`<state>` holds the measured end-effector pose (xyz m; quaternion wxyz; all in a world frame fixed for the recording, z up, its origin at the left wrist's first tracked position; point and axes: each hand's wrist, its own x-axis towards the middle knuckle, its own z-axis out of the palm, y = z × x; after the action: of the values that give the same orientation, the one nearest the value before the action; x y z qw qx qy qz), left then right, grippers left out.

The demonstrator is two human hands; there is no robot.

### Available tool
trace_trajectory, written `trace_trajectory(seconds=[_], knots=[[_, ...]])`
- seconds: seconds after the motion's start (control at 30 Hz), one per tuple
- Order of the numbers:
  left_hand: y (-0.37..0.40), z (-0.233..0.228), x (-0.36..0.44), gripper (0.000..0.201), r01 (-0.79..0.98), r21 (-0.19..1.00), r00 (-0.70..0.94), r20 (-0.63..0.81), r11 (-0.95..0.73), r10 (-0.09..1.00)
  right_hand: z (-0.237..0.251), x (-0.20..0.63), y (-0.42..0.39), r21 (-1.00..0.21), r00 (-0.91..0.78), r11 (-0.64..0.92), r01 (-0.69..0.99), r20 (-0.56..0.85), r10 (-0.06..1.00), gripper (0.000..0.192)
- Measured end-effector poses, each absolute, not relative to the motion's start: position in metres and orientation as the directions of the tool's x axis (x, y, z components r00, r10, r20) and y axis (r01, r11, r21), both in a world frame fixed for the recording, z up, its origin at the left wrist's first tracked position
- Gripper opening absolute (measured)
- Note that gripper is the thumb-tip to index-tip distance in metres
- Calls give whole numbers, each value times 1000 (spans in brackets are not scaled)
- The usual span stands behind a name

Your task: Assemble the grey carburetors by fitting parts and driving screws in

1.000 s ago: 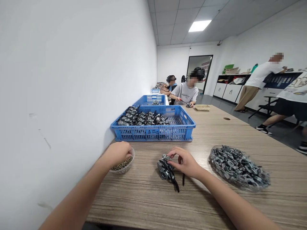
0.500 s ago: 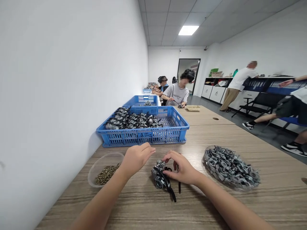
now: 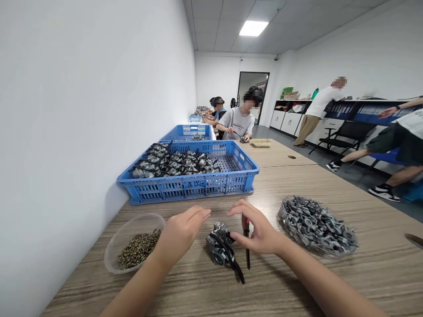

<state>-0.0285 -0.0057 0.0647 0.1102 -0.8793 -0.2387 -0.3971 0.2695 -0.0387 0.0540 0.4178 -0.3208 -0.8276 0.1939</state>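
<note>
This is a small assembly workshop: a long wooden table [image 3: 297, 176] carries blue plastic crates [image 3: 198, 187] full of carburetors [image 3: 172, 163], bowls of metal parts [image 3: 317, 222], and several workers [image 3: 239, 121] sit along it.

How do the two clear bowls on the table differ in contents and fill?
The left bowl holds small brownish bits that cover only part of its floor; the right bowl is heaped with larger grey metal parts. The left bowl sits beside the left hand, the right bowl beyond the right hand. Both are clear, shallow and round.
</note>
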Motion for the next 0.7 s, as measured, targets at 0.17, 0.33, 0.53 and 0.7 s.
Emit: trace_trajectory(seconds=[0.17,0.33,0.53,0.7], knots=[[-22,67,-18,23,407,-52,593,774,-912,221,63,253,-50,-591,-355,751,294,662,660,21],[-35,68,-7,16,315,-6,575,797,-949,186,68,240,-62,-599,-351,762,247,678,646,17],[-38,69,-7,13,286,-13,552,819,-958,154,68,239,-61,-643,-331,726,245,648,686,10],[-39,65,-13,12,280,-37,555,821,-959,131,67,241,-59,-706,-353,676,211,591,726,13]])
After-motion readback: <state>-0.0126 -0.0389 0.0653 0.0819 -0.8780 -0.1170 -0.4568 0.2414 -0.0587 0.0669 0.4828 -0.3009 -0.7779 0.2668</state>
